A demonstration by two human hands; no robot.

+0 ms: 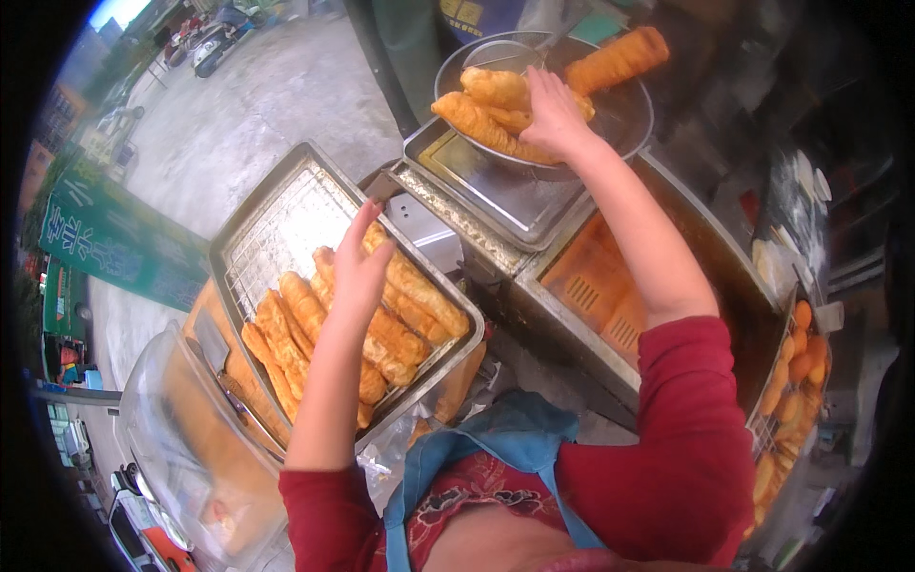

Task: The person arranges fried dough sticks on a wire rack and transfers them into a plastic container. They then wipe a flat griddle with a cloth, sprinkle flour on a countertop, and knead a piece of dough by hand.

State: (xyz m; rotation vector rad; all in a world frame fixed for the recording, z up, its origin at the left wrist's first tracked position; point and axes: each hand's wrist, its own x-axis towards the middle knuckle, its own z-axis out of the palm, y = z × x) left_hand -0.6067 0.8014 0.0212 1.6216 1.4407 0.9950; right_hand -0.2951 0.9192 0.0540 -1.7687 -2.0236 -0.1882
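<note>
My right hand point(554, 118) rests on fried dough sticks point(493, 89) in a round wire-mesh strainer point(647, 118) at the upper right. Its fingers stretch over the dough and the thumb is to the left; whether they grip a piece is hidden. Another dough stick point(618, 61) leans across the strainer's far right rim. Over a rectangular metal tray point(246, 207) is my left hand point(361, 268), thumb and fingers apart with no piece seen in them. Several golden dough sticks point(300, 314) lie side by side on the tray's wire rack, partly covered by my left forearm.
The strainer sits above a metal lid point(493, 186) on a deep fryer point(593, 286) holding brownish oil. Left of the tray are a cleaver point(209, 336) on a wooden board and a clear plastic cover point(193, 436). A rack of fried pieces point(790, 400) stands at right.
</note>
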